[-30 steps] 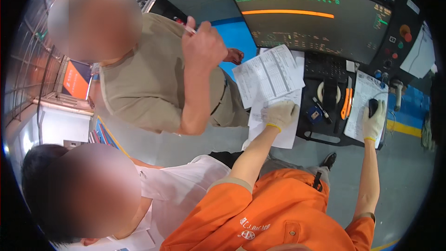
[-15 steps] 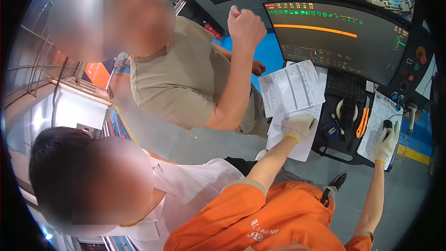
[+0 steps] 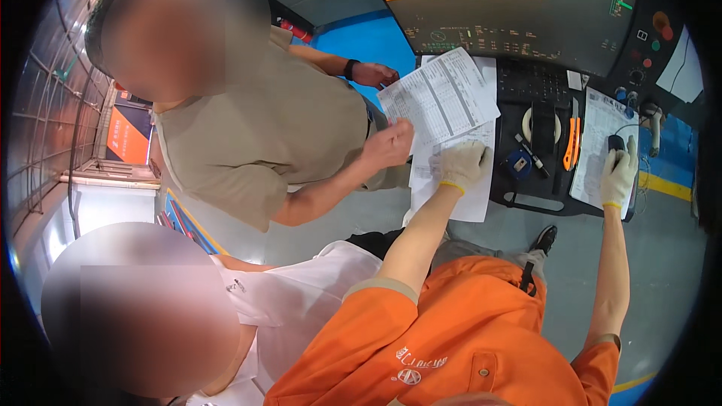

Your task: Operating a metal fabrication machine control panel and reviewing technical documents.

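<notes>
My left hand (image 3: 465, 164), in a white knit glove with a yellow cuff, has its fingers bent over loose white paper sheets (image 3: 455, 199) left of the black keyboard tray. The fingertips are partly hidden. A printed form with a table (image 3: 444, 98) overlaps these sheets at their far side. My right hand (image 3: 618, 177), gloved alike, is closed around a dark computer mouse (image 3: 617, 143). That mouse sits on a written paper sheet (image 3: 590, 169) at the tray's right end. A co-worker's hand (image 3: 389, 143) is at the form's left edge, and their other hand (image 3: 374, 75) is near its far corner.
The tray holds a black keyboard (image 3: 534, 79), a tape roll (image 3: 555, 131), a blue tape measure (image 3: 517, 164), a marker (image 3: 529, 149) and orange cutters (image 3: 572, 146). Behind stands a large monitor (image 3: 496, 15); buttons (image 3: 656, 45) line its right. A second person in white (image 3: 301, 308) is close on my left.
The co-worker in the khaki shirt has lowered a raised fist to the printed form. The view has shifted, so the desk sits higher and further left. My hands keep their places.
</notes>
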The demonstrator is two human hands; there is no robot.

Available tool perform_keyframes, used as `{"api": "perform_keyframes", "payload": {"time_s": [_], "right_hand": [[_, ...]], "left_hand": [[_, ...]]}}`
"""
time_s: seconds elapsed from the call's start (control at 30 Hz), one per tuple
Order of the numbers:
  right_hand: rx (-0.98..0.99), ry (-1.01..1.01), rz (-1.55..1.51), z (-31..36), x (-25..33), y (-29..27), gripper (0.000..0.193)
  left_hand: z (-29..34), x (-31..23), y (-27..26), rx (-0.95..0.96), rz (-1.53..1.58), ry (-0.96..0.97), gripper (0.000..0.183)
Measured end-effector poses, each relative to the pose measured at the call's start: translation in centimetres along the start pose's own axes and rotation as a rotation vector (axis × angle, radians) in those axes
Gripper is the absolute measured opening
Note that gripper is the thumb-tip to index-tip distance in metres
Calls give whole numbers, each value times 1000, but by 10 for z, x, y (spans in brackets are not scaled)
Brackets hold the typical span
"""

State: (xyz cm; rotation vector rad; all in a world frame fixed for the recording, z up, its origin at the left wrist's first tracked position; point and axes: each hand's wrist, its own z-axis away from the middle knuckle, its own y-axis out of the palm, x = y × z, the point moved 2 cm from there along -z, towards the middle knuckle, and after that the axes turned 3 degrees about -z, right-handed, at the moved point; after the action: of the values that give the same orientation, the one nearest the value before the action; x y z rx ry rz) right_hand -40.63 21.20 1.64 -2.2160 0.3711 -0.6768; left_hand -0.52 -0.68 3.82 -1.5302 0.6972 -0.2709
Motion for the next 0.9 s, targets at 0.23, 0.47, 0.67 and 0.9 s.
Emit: {"api": "perform_keyframes", "payload": {"time_s": [0.23, 0.47, 0.67, 0.9], "right_hand": [[10, -13, 32, -1, 3, 4, 17], [34, 8, 23, 1, 5, 5, 18], [42, 4, 38, 3, -2, 7, 20], [28, 36, 30, 0, 6, 5, 19]], "left_hand": [[0, 3, 12, -118, -27, 16, 33], [3, 8, 18, -164, -35, 29, 33], [2, 6, 18, -153, -37, 44, 32], [0, 6, 17, -179, -60, 46, 32]]}}
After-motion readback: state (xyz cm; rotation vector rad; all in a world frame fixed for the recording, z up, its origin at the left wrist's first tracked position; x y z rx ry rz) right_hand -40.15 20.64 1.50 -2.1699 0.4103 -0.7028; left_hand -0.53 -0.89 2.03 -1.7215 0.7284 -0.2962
